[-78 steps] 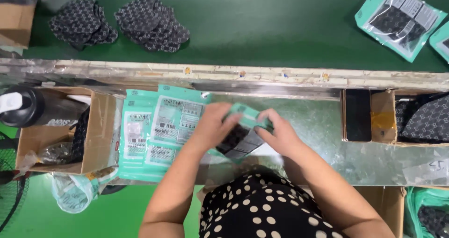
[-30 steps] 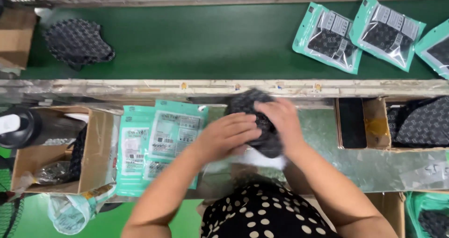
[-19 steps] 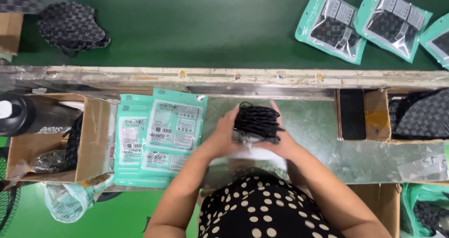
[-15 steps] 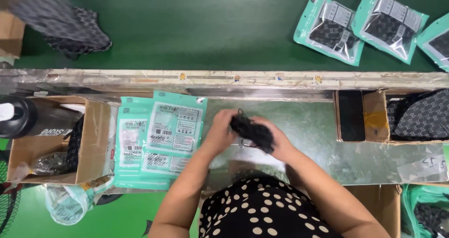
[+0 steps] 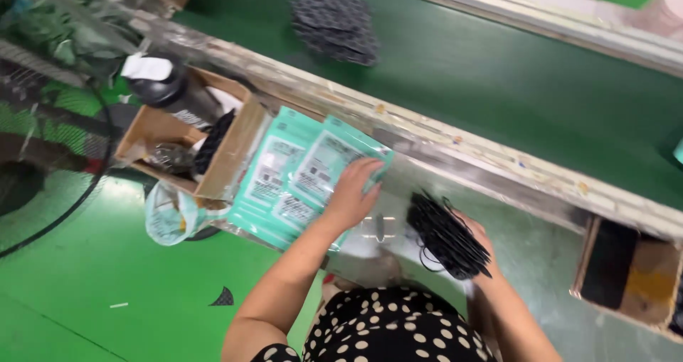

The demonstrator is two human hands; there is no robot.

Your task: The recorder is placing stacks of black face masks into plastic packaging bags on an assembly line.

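Left hand (image 5: 353, 191) lies flat, fingers spread, on top of the teal pouch stack (image 5: 299, 177) at the counter (image 5: 541, 262) edge, w/ right hand (image 5: 475, 239) clamped round a black mask bundle (image 5: 445, 235) just beside it, cardboard box (image 5: 188, 145) to the left.

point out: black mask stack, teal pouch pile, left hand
black mask stack (image 5: 447, 235), head view, middle of the folded bundle.
teal pouch pile (image 5: 284, 180), head view, printed face of an upper pouch.
left hand (image 5: 352, 195), head view, back of the hand.
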